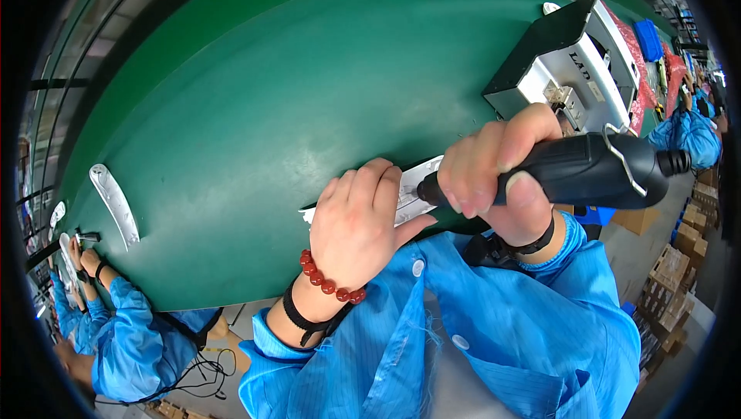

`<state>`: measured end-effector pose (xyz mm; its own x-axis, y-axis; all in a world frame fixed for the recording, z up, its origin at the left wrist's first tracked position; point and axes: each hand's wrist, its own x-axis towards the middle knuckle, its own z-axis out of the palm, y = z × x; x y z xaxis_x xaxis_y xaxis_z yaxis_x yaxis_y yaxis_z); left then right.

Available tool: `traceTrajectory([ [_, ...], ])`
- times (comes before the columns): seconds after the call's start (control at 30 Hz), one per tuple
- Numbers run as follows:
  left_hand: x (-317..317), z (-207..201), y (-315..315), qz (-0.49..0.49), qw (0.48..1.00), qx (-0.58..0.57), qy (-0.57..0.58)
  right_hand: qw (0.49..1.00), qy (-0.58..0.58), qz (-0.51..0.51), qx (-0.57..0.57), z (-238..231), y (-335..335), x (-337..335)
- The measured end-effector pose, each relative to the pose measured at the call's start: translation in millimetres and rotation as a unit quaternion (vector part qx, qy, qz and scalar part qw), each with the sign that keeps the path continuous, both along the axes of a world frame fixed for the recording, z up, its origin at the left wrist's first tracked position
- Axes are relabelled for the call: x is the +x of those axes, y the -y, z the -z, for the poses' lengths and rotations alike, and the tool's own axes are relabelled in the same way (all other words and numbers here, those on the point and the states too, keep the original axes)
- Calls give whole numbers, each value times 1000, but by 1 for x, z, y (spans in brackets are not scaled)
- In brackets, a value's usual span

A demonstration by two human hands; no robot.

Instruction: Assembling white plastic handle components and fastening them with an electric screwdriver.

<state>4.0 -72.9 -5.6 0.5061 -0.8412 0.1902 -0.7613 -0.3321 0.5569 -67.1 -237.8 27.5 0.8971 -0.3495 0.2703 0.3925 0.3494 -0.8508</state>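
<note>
My left hand (pixel 359 222) lies palm down on a flat silver metal strip (pixel 421 176) at the near edge of the green belt (pixel 255 102), pinning it there. A red bead bracelet and a black wrist strap sit on that wrist. My right hand (pixel 498 172) is closed around a black handheld power tool (pixel 579 172), held level with its tip touching the strip just right of my left fingers. Most of the strip is hidden under my left hand.
Another curved silver strip (pixel 114 204) lies on the belt at the left, near a co-worker in a blue coat (pixel 131 334). A black and silver machine box (pixel 575 60) stands at the belt's right end. Cardboard boxes (pixel 671 280) are stacked on the floor right.
</note>
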Motion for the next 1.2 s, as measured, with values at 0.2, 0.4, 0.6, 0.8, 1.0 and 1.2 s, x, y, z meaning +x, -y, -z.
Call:
traceTrajectory([
  [0.2,1,3,-1,0,1000,-20,23,998,37,-18,-41,5,-13,-3],
  [0.4,5,-2,-1,3,999,-50,0,999,32,6,-43,-2,-18,-2],
  [0.6,9,-1,-9,-6,989,-129,-70,991,131,-1,-20,-24,-4,4],
  [0.8,8,0,-8,-3,987,-149,-68,990,133,-5,-39,-28,-5,3],
  [1.0,7,1,-11,-14,985,-153,-73,994,108,-12,-25,-30,-7,2],
  [1.2,10,4,-12,8,989,-140,-41,996,82,-17,-18,-31,-8,2],
])
